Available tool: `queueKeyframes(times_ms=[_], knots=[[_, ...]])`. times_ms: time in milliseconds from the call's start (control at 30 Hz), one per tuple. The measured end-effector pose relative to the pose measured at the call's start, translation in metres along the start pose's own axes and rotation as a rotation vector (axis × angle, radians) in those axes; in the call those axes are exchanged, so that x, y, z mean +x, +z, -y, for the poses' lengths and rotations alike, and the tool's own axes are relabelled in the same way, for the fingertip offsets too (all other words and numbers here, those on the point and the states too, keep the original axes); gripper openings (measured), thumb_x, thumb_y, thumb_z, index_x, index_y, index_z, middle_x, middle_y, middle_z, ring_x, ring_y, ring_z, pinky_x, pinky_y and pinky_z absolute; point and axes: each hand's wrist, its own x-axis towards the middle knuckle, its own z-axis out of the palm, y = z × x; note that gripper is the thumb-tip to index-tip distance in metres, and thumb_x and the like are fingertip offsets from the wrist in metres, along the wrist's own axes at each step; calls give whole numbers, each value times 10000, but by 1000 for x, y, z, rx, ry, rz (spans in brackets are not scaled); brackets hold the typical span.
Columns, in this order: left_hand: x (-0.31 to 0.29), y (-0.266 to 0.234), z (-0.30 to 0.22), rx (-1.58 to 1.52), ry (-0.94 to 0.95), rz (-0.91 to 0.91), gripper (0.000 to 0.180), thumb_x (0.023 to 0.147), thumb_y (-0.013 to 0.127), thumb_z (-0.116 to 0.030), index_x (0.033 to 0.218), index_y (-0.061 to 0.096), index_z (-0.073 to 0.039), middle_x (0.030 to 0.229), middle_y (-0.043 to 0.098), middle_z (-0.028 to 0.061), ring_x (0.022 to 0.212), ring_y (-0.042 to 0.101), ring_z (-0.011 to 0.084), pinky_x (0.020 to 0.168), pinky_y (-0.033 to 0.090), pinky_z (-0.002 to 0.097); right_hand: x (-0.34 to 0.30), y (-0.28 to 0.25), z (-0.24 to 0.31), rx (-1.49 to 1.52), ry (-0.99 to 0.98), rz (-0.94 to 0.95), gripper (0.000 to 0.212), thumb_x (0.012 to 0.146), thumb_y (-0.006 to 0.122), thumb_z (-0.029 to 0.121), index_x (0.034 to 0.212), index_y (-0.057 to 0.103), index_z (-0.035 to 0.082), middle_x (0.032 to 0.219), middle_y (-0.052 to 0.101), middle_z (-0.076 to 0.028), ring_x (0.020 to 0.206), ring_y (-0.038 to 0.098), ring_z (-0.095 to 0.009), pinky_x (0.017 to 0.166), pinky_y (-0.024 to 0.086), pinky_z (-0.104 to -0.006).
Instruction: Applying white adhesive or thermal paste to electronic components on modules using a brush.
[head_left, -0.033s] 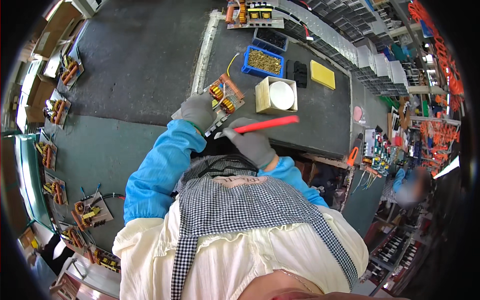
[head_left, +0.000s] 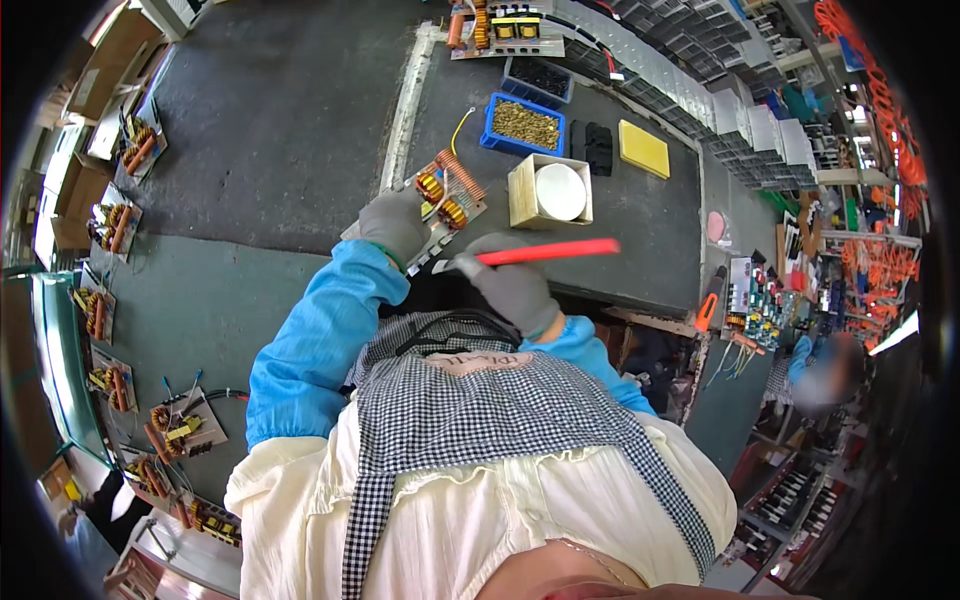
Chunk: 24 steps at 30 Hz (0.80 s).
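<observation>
My left hand [head_left: 393,226], in a grey glove, is closed on the edge of a circuit board [head_left: 470,213]. Ring coils wound with copper and yellow, plus a long copper coil [head_left: 461,174], stand on that board, and a row of metal parts lines its near edge. Just to the right, my grey-gloved right hand [head_left: 515,293] grips a tool with a long red handle [head_left: 560,250]. A pale tip of it shows beside my thumb, close to the board's near edge; its exact kind is unclear. The handle points out to the right, slightly blurred.
Behind the board stand a blue bin [head_left: 523,125] of small brass-coloured parts, a box with a white round container [head_left: 560,191], black parts [head_left: 591,148] and a yellow block [head_left: 643,149]. Several coil boards [head_left: 184,425] lie along the left. A person [head_left: 825,370] is at far right.
The red handle has shifted a little to the right and tilted slightly lower at its far end. My left hand and the circuit board stay nearly in place.
</observation>
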Motion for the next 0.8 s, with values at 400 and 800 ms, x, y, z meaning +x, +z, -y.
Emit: queueKeyframes(times_ms=[400,800], knots=[[7,-60,18,-33,10,-31,441,819,734,-471,1049,791,-100,970,762,184,908,742,362,813,575,460,8,-191,-6,402,182,-707,233,959,715,209,1077,687,10,860,681,-74,734,643,-130,695,501,-274],[194,-105,-54,-1353,-285,-116,214,970,647,-202,1125,668,-56,1039,761,98,820,741,240,747,634,368,3,-239,-67,587,151,-900,269,975,666,228,1087,679,-17,826,642,-63,763,599,-140,733,471,-289]])
